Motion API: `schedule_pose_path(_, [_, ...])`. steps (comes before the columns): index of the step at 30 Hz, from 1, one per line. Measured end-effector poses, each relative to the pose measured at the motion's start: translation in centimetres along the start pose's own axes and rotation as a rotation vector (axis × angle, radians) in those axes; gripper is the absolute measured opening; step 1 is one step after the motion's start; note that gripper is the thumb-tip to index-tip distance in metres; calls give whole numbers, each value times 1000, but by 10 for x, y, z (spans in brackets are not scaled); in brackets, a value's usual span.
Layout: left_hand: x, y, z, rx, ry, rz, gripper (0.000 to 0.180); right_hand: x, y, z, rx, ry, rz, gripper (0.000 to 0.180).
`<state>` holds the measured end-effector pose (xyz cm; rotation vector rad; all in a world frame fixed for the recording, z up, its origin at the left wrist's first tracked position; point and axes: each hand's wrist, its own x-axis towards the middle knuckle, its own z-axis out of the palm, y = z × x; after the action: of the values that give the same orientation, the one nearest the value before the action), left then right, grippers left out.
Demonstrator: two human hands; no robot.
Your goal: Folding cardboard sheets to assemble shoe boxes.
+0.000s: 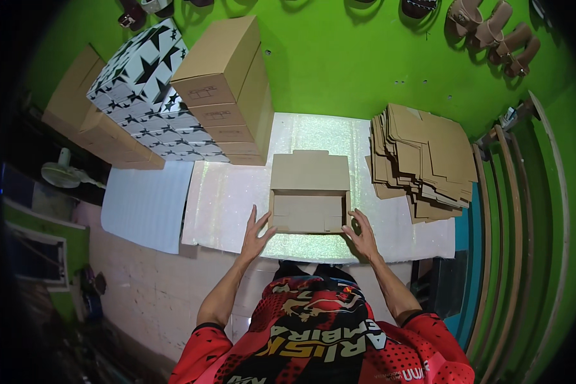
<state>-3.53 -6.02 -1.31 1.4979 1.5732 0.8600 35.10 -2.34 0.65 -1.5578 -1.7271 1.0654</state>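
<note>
An open cardboard box [310, 213] stands on the table in front of me, its hinged lid [310, 171] folded back toward the wall. The inside shows bare brown card with folded flaps at the near corners. At the box's near left corner is my left hand [257, 235], fingers stretched and apart, the thumb against the card. My right hand [361, 237] mirrors it at the near right corner, its fingers spread and slightly bent, thumb at the box's edge. Neither hand wraps around the box.
A pile of flat cardboard blanks [425, 150] lies at the right. Brown boxes [227, 96] and white boxes with black stars [150, 102] are stacked at the back left. Sandals [486, 32] hang on the green wall. A fan [61, 171] stands far left; wooden rails [512, 224] run along the right.
</note>
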Motion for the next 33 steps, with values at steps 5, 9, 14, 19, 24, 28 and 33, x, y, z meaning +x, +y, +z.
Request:
schedule_pose_path(5, [1, -3, 5, 236, -9, 63, 72, 5, 0, -2, -563, -29, -211, 69])
schedule_pose_path(9, [22, 13, -2, 524, -159, 199, 79, 25, -4, -5, -786, -185, -330, 77])
schedule_pose_path(14, [26, 10, -11, 646, -215, 318, 79, 26, -10, -5, -779, -167, -346, 76])
schedule_pose_path(19, [36, 15, -23, 680, -280, 289, 86, 32, -16, -14, -627, -211, -250, 77])
schedule_pose_path(24, [79, 6, -37, 215, -87, 42, 74, 86, -6, -19, 74, 117, 31, 55])
schedule_pose_path(28, [115, -4, -33, -257, -54, -229, 59, 123, 24, -7, 237, 31, 182, 53])
schedule_pose_path(33, [128, 9, -23, -350, -128, -357, 57, 125, 27, -9, 369, -8, 179, 40])
